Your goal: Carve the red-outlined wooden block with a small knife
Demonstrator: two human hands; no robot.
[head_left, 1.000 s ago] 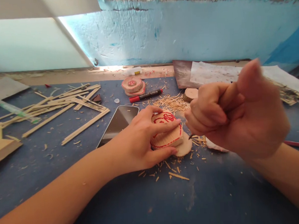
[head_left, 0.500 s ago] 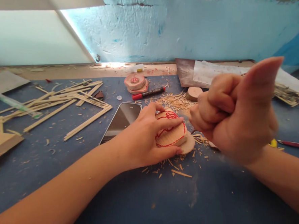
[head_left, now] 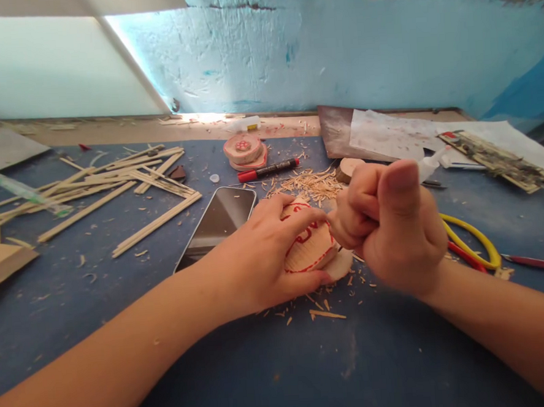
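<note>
My left hand (head_left: 268,247) is closed over a pale wooden piece (head_left: 309,250) marked with red outlines and curls. Its fingers lie across the top and its thumb presses the near side. Under that piece a round wooden slice (head_left: 341,265) sticks out to the right. My right hand (head_left: 388,227) is a fist with the thumb raised, close to the piece's right edge. A short dark thin tip shows below the fist, by the wood; the rest of what it grips is hidden.
A phone (head_left: 218,222) lies left of the wood. Behind are a red marker (head_left: 269,170), stacked wooden slices (head_left: 244,151), shavings (head_left: 314,182) and another slice (head_left: 347,169). Wooden sticks (head_left: 86,184) spread at left. Yellow-handled scissors or pliers (head_left: 479,237) and a red pencil-like tool (head_left: 536,263) lie right.
My right hand has moved left, closer to the marked wood, uncovering the yellow-handled tool and a white bottle-like item. My left hand stays on the wood.
</note>
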